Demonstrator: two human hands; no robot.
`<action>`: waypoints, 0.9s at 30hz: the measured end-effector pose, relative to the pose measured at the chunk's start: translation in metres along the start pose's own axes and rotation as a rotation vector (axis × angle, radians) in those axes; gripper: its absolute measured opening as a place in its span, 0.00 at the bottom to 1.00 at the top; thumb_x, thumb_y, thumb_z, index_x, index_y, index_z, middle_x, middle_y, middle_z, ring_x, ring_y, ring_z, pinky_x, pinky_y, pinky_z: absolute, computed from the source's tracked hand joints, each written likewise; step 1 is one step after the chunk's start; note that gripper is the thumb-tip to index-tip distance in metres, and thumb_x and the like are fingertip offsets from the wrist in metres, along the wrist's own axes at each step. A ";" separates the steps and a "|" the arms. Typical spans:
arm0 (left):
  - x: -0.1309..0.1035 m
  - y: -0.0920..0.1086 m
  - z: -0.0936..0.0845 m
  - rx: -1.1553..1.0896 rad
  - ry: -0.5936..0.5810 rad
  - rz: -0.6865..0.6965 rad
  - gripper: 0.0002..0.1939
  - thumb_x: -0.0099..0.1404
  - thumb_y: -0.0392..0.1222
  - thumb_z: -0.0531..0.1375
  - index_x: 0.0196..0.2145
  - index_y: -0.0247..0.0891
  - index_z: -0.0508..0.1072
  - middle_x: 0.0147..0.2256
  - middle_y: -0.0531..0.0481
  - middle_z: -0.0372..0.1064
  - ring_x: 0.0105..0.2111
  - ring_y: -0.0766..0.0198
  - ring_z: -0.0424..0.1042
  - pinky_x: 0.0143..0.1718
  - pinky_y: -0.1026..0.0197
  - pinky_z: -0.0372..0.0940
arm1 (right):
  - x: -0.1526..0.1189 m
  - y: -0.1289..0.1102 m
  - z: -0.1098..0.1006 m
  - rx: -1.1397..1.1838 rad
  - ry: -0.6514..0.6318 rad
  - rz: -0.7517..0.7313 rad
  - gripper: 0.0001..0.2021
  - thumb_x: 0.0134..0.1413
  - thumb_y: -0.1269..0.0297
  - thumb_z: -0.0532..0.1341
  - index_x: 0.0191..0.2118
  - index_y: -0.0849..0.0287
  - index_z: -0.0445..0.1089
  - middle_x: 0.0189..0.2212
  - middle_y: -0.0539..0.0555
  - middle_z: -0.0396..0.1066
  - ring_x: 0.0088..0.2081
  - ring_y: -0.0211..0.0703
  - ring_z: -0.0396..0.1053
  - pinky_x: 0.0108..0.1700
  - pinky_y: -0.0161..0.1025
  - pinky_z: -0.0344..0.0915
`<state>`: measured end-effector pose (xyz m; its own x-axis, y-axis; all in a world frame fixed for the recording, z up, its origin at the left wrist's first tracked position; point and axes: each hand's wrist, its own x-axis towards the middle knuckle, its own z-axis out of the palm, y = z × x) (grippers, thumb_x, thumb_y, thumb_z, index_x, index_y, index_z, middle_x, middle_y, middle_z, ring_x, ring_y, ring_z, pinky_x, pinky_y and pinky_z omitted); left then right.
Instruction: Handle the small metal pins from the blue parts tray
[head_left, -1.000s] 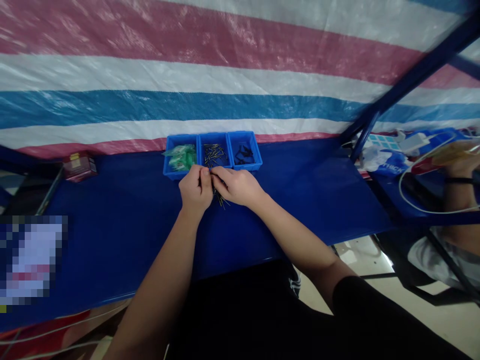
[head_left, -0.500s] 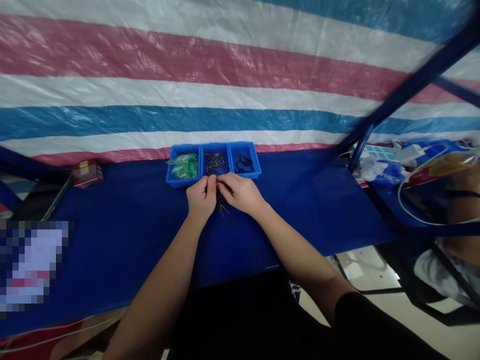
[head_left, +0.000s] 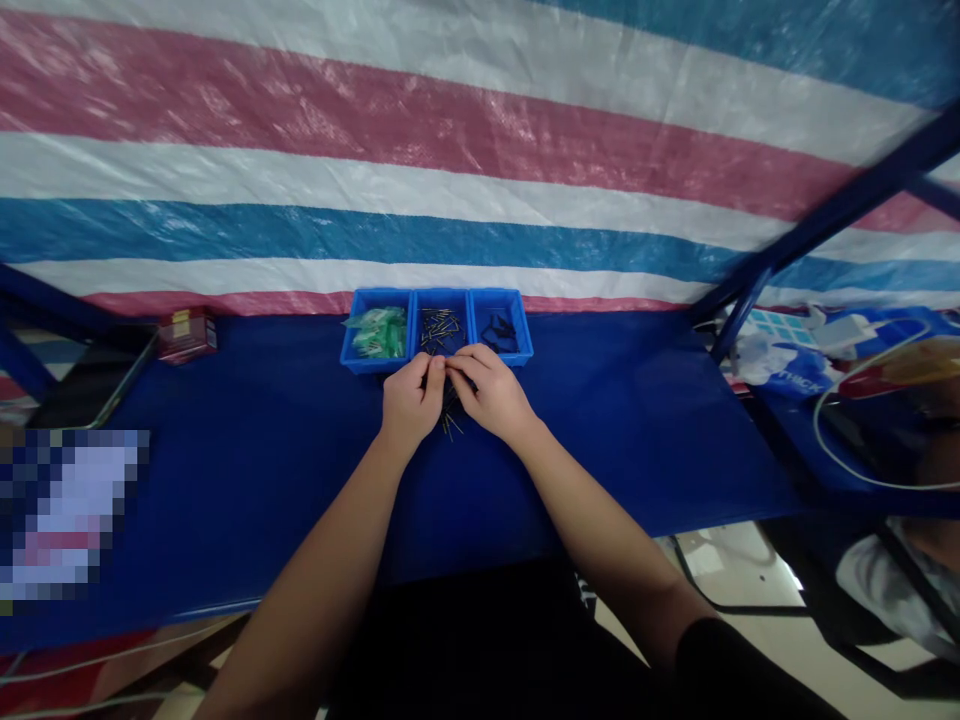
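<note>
a person's left hand [head_left: 412,400] and right hand [head_left: 491,395] curl inward, fingertips meeting; whether they pinch something is too hidden to tell. a slack fingertip could let any held part fall among the thin pieces [head_left: 451,424], dark with brassy glints, showing between the hands. beyond, the middle blue bin [head_left: 442,298] holds more like them.

The clothing [head_left: 465,640] is black, with a short right sleeve [head_left: 727,660]. At its edge, a small white marking [head_left: 587,598] is visible. The left hand [head_left: 409,400] and the right hand [head_left: 491,398] are bare.
</note>
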<state>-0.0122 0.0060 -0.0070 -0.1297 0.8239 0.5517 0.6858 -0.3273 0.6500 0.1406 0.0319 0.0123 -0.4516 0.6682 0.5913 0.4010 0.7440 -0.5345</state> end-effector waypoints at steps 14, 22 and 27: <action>0.006 -0.003 -0.010 0.032 -0.003 0.210 0.18 0.68 0.37 0.55 0.21 0.38 0.57 0.18 0.56 0.54 0.20 0.71 0.56 0.25 0.63 0.52 | -0.007 -0.010 0.010 0.172 0.006 0.169 0.08 0.64 0.67 0.55 0.44 0.59 0.70 0.36 0.55 0.72 0.38 0.41 0.70 0.43 0.41 0.71; 0.009 -0.012 -0.015 0.055 -0.057 0.265 0.15 0.66 0.36 0.55 0.22 0.38 0.60 0.20 0.53 0.58 0.22 0.68 0.57 0.26 0.61 0.54 | -0.001 -0.012 0.013 0.214 0.009 0.213 0.07 0.64 0.68 0.55 0.44 0.57 0.69 0.39 0.56 0.73 0.41 0.41 0.71 0.43 0.42 0.72; 0.006 -0.015 -0.013 0.020 -0.041 0.231 0.16 0.67 0.36 0.55 0.21 0.38 0.62 0.19 0.54 0.60 0.21 0.69 0.59 0.26 0.62 0.54 | -0.002 -0.009 0.012 0.149 -0.002 0.150 0.10 0.64 0.70 0.55 0.48 0.57 0.70 0.43 0.57 0.75 0.46 0.42 0.71 0.49 0.44 0.72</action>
<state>-0.0325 0.0099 -0.0067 0.0611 0.7462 0.6630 0.7082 -0.5005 0.4980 0.1284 0.0241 0.0088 -0.3971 0.7714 0.4972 0.3413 0.6270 -0.7003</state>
